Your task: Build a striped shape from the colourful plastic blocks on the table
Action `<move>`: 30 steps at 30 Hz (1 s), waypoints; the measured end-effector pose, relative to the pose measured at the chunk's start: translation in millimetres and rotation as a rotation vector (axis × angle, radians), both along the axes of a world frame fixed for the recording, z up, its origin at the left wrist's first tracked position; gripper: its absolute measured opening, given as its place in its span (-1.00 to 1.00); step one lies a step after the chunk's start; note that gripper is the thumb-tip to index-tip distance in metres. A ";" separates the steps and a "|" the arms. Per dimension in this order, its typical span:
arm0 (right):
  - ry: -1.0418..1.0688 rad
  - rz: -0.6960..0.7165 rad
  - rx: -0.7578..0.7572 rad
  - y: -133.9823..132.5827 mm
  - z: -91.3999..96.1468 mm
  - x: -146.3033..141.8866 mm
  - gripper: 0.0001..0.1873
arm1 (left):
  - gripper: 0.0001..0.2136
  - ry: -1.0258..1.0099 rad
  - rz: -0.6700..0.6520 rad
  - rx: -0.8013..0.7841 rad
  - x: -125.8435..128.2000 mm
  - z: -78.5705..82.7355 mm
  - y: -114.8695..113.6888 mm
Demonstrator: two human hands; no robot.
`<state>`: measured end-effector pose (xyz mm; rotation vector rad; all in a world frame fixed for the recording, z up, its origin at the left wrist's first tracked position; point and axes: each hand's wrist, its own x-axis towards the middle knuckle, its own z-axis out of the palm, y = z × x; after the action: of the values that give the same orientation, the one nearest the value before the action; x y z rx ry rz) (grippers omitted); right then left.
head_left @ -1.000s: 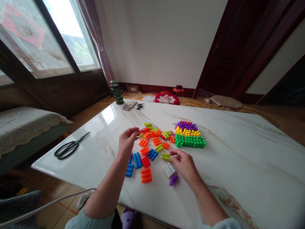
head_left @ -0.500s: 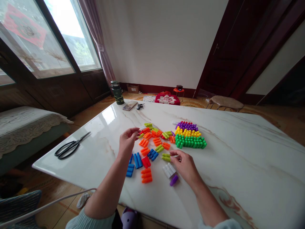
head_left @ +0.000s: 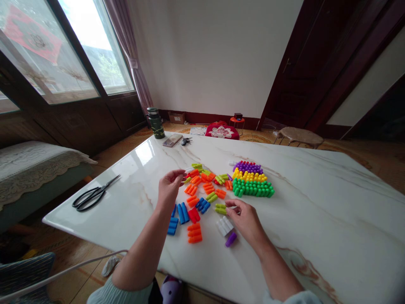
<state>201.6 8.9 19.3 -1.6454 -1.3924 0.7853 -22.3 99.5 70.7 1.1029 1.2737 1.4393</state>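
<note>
My left hand (head_left: pixel 171 182) is raised at the left edge of the scattered blocks, thumb and fingertips pinched together. Whatever it may hold is hidden. Beyond its fingertips lie red blocks (head_left: pixel 192 173) and orange blocks (head_left: pixel 191 189). My right hand (head_left: pixel 243 214) has its thumb and fingers closed at the right end of a lime-green bullet-shaped plastic block (head_left: pixel 220 208). Just below that hand are white blocks (head_left: pixel 224 226) and a purple block (head_left: pixel 231 239). Blue blocks (head_left: pixel 182 213), a red block (head_left: pixel 194 215) and orange blocks (head_left: pixel 194 233) lie between my forearms.
Green blocks (head_left: pixel 253 188), yellow blocks (head_left: pixel 249 175) and purple blocks (head_left: pixel 248 168) stand in packed rows to the right. Black-handled scissors (head_left: pixel 91 196) lie at the left. A camouflage flask (head_left: pixel 156 124), a phone (head_left: pixel 172 140) and keys (head_left: pixel 186 141) are at the far edge of the marble table (head_left: pixel 316 211).
</note>
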 end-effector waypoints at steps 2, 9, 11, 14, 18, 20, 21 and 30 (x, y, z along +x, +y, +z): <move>0.002 0.001 -0.004 0.4 1.4 -0.5 -0.69 | -0.71 -0.002 0.000 -0.002 0.5 0.8 -0.4; 0.015 0.001 0.001 0.7 1.8 -0.4 -0.70 | -0.71 0.000 -0.004 -0.009 1.4 1.6 -0.5; 0.014 0.004 0.000 0.4 0.6 0.0 -0.70 | -0.72 0.004 -0.005 -0.009 1.0 1.2 -0.6; 0.011 0.006 -0.006 0.3 -0.6 0.3 -0.69 | -0.72 0.009 -0.009 -0.007 0.8 0.8 -1.0; 0.003 0.002 -0.001 0.5 0.2 -0.2 -0.69 | -0.71 0.015 -0.018 -0.009 1.5 1.0 -0.9; -0.002 0.001 0.002 0.4 1.0 -0.4 -0.69 | -0.71 0.017 -0.017 -0.010 1.8 1.2 -0.8; -0.004 0.000 0.002 0.3 1.3 -0.5 -0.69 | -0.71 0.020 -0.016 -0.010 1.9 1.2 -0.8; -0.025 0.005 0.026 -0.1 1.2 -0.6 -0.70 | -0.73 0.370 -0.014 0.024 -4.4 -16.2 8.8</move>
<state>201.0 8.8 20.5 -1.6381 -1.4190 0.7488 -26.7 108.2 54.5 1.4386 1.5011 1.2798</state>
